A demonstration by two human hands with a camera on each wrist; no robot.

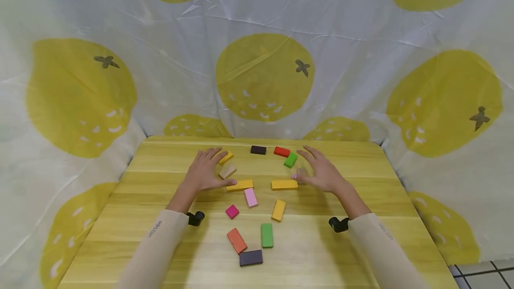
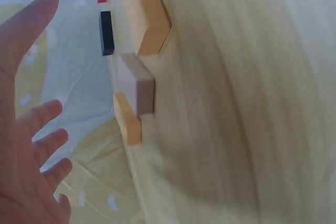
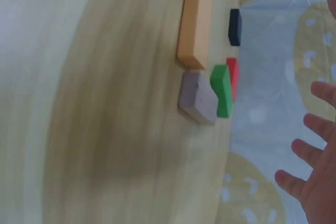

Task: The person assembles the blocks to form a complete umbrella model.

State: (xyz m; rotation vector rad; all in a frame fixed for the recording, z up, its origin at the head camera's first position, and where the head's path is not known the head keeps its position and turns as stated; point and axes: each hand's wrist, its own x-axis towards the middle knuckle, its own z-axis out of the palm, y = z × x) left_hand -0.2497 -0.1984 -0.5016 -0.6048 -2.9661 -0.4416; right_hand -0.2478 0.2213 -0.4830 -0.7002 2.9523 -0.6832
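Above the far half of a pale wood-grained surface (image 1: 305,262), the left hand (image 1: 206,171) and right hand (image 1: 323,174) hover with fingers spread, holding nothing. The left thumb masks one end of a long yellow rectangular block (image 1: 244,185) in the head view, and the fingers overlap a small yellow block (image 1: 226,158) beside a beige wooden block (image 1: 228,171); the left wrist view shows these apart from the hand, though the long one runs off its top edge. By the right hand lie a second long yellow block (image 1: 284,185), a bright green block (image 1: 291,160) and a greyish-beige block (image 3: 198,98), the last mostly hidden behind the thumb from above. Only a sliver of that thumb enters the right wrist view. Behind the green piece sits a red block (image 1: 282,151), partly covered there; whether the two touch is hard to tell. A black block (image 1: 258,150) lies further left. Nearer the person are pink, magenta, yellow, coral, green and dark purplish blocks, all fully visible. Both beige sleeves are cut off below, and the right one's lettering is too faint to read.
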